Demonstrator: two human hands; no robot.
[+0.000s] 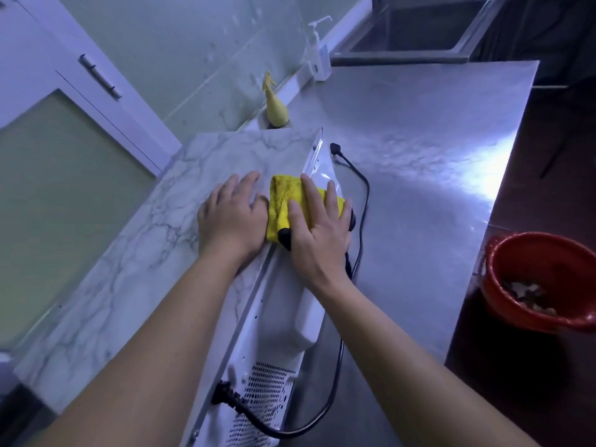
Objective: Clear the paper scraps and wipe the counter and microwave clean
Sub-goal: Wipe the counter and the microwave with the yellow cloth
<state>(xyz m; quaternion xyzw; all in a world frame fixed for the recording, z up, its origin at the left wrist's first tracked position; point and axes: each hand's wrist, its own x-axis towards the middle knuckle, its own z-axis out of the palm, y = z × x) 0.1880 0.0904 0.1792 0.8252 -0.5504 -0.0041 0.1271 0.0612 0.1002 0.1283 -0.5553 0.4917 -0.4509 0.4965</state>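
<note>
Yellow cloth [283,204]: draped over the top rear edge of the microwave [145,253], pinned under my right hand [317,227].
Right hand: fingers straight, pressing flat, gripping nothing.
Left hand [230,217]: open, palm flat on the marbled top, just beside the cloth.
Steel counter [435,156]: carries the microwave.
Red bucket [503,253]: beside the counter, scraps [525,291] inside.

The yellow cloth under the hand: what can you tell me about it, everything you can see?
The yellow cloth looks like soft, fluffy microfibre, folded into a thick pad. It lies on the microwave, where its marble-patterned top meets the white back panel. The right hand presses flat on it, fingers spread; the left hand rests beside its left edge.
</note>
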